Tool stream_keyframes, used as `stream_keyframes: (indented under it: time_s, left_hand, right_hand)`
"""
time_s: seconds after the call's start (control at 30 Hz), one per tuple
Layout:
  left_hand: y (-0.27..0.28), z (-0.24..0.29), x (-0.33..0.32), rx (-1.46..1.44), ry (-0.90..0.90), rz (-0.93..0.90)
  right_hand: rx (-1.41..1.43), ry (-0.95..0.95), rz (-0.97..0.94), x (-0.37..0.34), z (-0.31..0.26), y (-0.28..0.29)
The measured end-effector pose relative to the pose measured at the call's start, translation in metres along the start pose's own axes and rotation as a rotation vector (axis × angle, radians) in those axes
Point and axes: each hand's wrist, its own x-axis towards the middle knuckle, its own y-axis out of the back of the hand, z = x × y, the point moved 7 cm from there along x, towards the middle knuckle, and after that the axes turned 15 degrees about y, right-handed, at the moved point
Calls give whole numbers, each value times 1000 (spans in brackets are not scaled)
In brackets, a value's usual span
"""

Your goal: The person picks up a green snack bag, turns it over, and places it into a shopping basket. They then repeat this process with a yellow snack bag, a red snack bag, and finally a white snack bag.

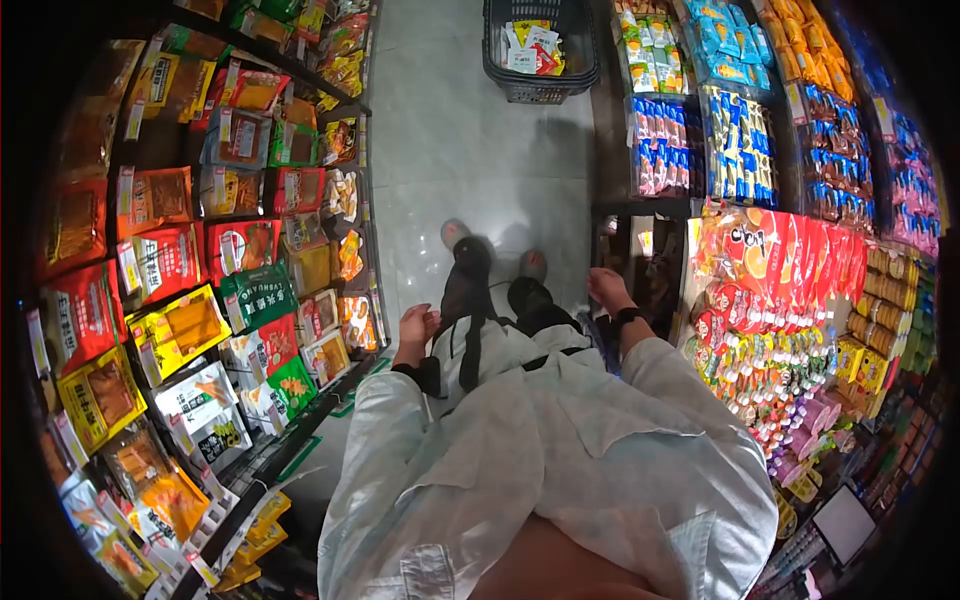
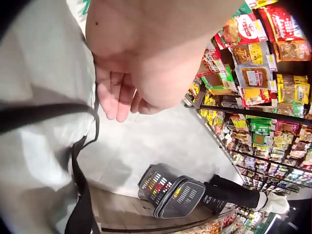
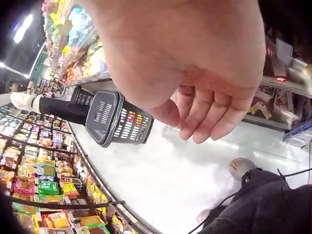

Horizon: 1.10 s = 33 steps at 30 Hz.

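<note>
My left hand point(image 1: 420, 323) hangs beside my left thigh, holding nothing, with its fingers loosely bent. In the left wrist view its fingers point(image 2: 117, 95) hang near the pale jacket and a black strap. On the other side, my right hand point(image 1: 608, 288) is held out near the right-hand shelves and is likewise bare. Its fingers point(image 3: 202, 114) are softly curled over the floor in the right wrist view. Ahead on the floor stands a dark plastic shopping basket point(image 1: 540, 93) with several small packets point(image 1: 535, 45) inside, away from both hands.
Packaged snacks point(image 1: 190, 325) fill the shelves along my left. To the right are bins of wrapped sweets point(image 1: 740, 150) and hanging red bags point(image 1: 770, 260). A grey tiled aisle point(image 1: 430, 150) runs between them. Beyond the basket, a person in black trousers point(image 3: 61, 109) appears in the wrist views.
</note>
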Motion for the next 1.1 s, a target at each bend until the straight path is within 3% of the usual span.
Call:
stream_keyframes:
  time_s: [0.1,0.17,0.2,0.27,0.33,0.37,0.4,0.43,0.5,0.53,0.57,0.6,0.63,0.67,0.7,0.77,0.83,0.9,0.93,1.0,1.07,1.1]
  left_hand:
    - [14,10,23,1059,-829,44]
    - [47,-10,100,162,-73,-184]
    - [43,-11,98,48,21,-78]
    - [30,18,102,6,40,-58]
    - [13,51,110,-43,59,-44]
    - [5,64,114,-72,74,-35]
    - [1,73,117,-99,94,-23]
    - [-1,79,119,-124,117,-7]
    - [-11,115,146,22,-64,-136]
    - [-15,135,159,-85,8,-188]
    - [-19,148,170,-195,86,-236]
    - [-9,171,185,18,-167,-225]
    - [-5,187,191,236,-414,-210]
    - [-13,204,144,-251,-51,-169]
    - [-13,217,126,-227,-75,-127]
    - [-13,238,108,-172,-125,-49]
    - [-7,230,109,-232,30,8]
    - [11,198,135,-199,64,-32]
    - [10,188,117,-314,157,19]
    - [49,143,147,332,-277,144]
    - [4,142,70,-324,89,107]
    - [-8,129,52,-559,283,261]
  right_hand:
    - [129,-100,18,9,-10,-2]
    - [111,-93,-8,23,-21,-1]
    - [100,-87,-19,31,-24,3]
    - [-255,174,-73,56,-30,22]
    - [-82,82,79,59,-57,20]
    - [276,-143,246,58,-54,19]
    - [236,-134,249,67,-67,14]
    - [275,-139,148,77,-82,4]
    - [362,-154,-56,124,-74,13]
    - [115,-38,-15,133,-99,5]
    - [-413,181,-206,139,-137,-15]
    - [-963,422,-275,142,-176,-35]
    - [-821,358,-268,154,-183,-45]
    - [-682,294,-252,168,-189,-53]
    - [-264,115,-166,187,-184,-62]
    - [-253,52,-75,201,-228,-102]
    - [-262,4,-38,219,-265,-138]
    - [-297,-30,-73,256,-286,-165]
    - [-319,-40,-100,283,-292,-173]
    - [-358,-63,-158,339,-297,-191]
    - [-445,-80,-203,395,-311,-211]
    - [-488,-97,-224,417,-315,-218]
